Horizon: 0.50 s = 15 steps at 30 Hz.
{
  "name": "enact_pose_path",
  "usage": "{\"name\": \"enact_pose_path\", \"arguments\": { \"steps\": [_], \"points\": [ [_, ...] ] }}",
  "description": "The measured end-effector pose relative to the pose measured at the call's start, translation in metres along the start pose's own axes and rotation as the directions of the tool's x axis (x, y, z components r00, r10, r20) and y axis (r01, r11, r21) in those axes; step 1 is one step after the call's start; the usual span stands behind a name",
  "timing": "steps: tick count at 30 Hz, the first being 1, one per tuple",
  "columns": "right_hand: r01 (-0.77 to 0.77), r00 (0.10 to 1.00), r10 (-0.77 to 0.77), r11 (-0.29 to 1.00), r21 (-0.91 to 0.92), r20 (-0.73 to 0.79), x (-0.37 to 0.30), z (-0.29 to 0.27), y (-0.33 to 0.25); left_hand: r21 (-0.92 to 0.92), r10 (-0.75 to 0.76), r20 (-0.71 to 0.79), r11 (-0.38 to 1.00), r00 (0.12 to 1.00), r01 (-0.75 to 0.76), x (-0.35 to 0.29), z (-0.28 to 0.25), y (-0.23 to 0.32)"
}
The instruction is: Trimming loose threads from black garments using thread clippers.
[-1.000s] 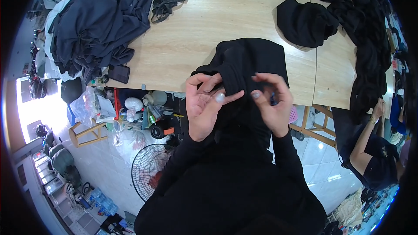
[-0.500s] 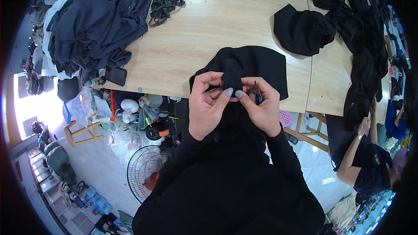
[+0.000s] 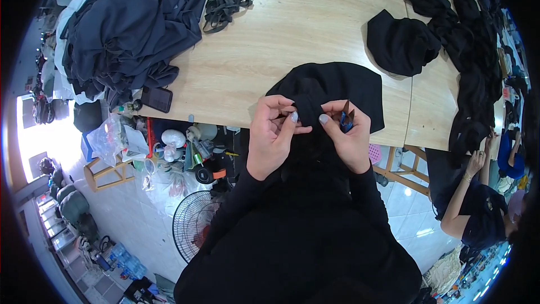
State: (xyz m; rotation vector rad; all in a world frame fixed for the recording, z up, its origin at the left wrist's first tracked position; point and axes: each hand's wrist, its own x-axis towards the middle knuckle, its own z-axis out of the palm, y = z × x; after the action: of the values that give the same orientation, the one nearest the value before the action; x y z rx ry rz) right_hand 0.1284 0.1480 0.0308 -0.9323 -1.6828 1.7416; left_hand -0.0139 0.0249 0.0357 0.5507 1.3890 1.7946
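At the near edge of the pale wood-grain table (image 3: 270, 42), the left hand (image 3: 270, 142) pinches a fold of soft, matte black cloth (image 3: 360, 93) draped loosely over that edge, while the right hand (image 3: 353, 142), thumb and forefinger closed on it too, cradles small pointed snips (image 3: 347, 115).

The right hand (image 3: 353, 145) hides part of the small blue-and-dark tool (image 3: 346, 121).

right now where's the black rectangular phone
Head view, left: the phone lies on the pale wooden table, at its near edge, beside the navy cloth pile.
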Motion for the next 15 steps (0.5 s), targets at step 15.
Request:
{"name": "enact_pose_path", "arguments": {
  "steps": [15],
  "points": [
    [-0.033, 0.991, 0.053, 0.987, 0.157, -0.122, -0.008, 0.02, -0.004, -0.272, -0.101, -0.049, 0.959, 0.994, 0.084, 0.006, -0.03, 0.002]
  ]
}}
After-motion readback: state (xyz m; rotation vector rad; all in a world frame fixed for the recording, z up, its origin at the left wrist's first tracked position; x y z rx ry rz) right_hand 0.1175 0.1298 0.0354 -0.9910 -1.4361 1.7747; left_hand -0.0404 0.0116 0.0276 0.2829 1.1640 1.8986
